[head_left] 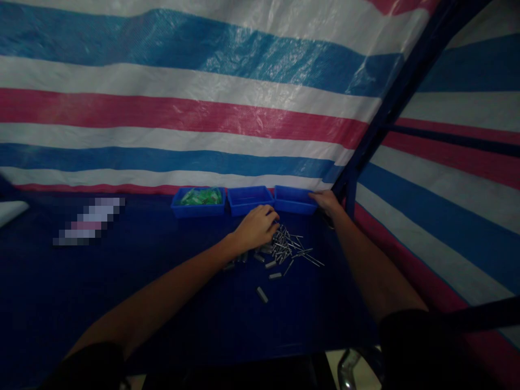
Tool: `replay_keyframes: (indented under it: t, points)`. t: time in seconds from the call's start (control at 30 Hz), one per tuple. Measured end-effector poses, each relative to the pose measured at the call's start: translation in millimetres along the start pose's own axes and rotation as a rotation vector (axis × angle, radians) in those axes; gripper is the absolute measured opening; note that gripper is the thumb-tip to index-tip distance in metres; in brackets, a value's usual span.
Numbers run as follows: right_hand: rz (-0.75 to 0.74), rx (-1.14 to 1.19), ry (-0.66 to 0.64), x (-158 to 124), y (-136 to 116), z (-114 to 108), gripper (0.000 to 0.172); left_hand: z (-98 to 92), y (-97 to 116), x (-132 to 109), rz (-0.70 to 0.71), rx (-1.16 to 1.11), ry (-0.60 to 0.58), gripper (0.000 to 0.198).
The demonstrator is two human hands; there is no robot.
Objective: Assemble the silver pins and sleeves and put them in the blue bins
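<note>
- Striped sheeting [182, 114] in red, white and blue fills the upper frame and the right side.
- Dark blue counter [146, 238] spans the middle and lower frame.
- Three blue bins stand in a row at centre: the left bin [199, 210] holds green pieces [201, 196], then come the middle bin [251, 208] and the right bin [294, 207].
- Left hand [257, 226], at centre: fingers curled at the upper left edge of the rods; whether they pinch any, I cannot tell.
- Right hand [326, 200], right of centre: fingers bent at the right bin's right end, touching its rim; how tightly they close is unclear.
- Thin metal rods [282, 246] lie heaped just below the right bin.
- Short grey pieces [262, 294] lie scattered left of and below the heap.
</note>
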State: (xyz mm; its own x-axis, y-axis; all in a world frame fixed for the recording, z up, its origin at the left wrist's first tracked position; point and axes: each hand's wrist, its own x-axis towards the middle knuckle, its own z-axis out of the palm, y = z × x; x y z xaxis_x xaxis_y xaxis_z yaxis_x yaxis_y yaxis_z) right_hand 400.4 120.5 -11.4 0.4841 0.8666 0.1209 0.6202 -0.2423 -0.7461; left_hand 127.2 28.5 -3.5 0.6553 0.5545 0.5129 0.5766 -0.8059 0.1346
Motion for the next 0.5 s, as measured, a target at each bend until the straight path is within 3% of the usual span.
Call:
replay_keyframes:
  t: [0.13,0.23,0.4,0.5]
  points:
    - [-0.057,-0.064,-0.035,-18,-7,5,0.037,-4.8,43,-4,0.163,-0.061,-0.127,0.022]
    - [-0.157,-0.177,0.033,-39,-8,-1,0.037,-10.9,63,-9,0.233,-0.060,-0.164,0.022]
    - [-0.427,-0.204,0.216,-82,-11,-25,0.032,-17.6,75,-23,0.255,-0.042,-0.200,0.024]
    - [-0.641,-0.181,0.344,-137,-20,-42,0.023,-22.3,73,-35,0.258,-0.061,-0.207,0.023]
